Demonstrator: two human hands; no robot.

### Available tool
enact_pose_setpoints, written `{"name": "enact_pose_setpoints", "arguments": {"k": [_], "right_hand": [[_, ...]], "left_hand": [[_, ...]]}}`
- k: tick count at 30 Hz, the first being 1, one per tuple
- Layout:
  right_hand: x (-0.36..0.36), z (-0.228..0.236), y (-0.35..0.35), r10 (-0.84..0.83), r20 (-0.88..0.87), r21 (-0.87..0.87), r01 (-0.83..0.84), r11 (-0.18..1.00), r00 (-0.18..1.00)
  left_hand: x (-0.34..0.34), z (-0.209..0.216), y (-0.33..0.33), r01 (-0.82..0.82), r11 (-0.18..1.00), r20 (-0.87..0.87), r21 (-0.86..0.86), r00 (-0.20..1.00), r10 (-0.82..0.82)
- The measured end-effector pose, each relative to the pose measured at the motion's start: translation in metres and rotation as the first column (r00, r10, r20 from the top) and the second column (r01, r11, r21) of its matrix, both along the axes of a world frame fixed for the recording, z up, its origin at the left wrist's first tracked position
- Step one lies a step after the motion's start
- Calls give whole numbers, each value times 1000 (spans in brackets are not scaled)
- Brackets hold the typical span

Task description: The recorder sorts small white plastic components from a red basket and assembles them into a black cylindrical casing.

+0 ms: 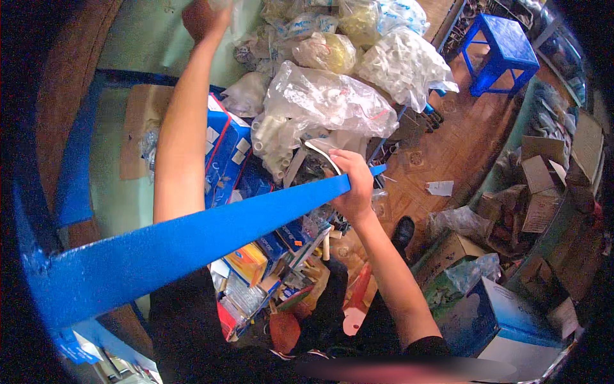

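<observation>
My left hand (pixel 206 22) reaches far forward to the top edge of the head view, over a pale green surface. Its fingers look curled at a piece of clear plastic bag (pixel 236 18), and the picture's edge cuts part of them off. Closer in, my right hand (pixel 355 185) grips a long flat blue bar (pixel 192 237) near its narrow right end. That bar slants across the view from the lower left, passing over my left arm. A thin white curved strip (pixel 324 158) shows at the fingers of my right hand.
Clear bags of white parts (pixel 404 64) and a bag of white tubes (pixel 272 137) are heaped ahead. Blue boxes (pixel 224 153) stand beneath. A blue stool (pixel 502 51) is at the far right; open cardboard boxes (pixel 543 179) line the right side.
</observation>
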State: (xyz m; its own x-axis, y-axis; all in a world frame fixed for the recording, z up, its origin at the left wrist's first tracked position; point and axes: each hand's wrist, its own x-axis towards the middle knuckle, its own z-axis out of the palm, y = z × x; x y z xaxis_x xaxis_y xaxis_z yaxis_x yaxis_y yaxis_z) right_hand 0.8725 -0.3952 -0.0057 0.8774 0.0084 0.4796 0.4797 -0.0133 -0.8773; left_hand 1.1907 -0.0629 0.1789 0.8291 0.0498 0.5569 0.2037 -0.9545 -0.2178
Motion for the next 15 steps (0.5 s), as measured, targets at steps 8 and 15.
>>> {"name": "enact_pose_setpoints", "arguments": {"k": [8, 15], "right_hand": [[-1, 19, 15, -51, 49, 48, 49, 998, 998], [2, 3, 2, -70, 88, -11, 71, 997, 994]], "left_hand": [[20, 25, 53, -100, 976, 462, 194, 887, -1], [-25, 2, -23, -9, 1000, 169, 24, 986, 5]]}}
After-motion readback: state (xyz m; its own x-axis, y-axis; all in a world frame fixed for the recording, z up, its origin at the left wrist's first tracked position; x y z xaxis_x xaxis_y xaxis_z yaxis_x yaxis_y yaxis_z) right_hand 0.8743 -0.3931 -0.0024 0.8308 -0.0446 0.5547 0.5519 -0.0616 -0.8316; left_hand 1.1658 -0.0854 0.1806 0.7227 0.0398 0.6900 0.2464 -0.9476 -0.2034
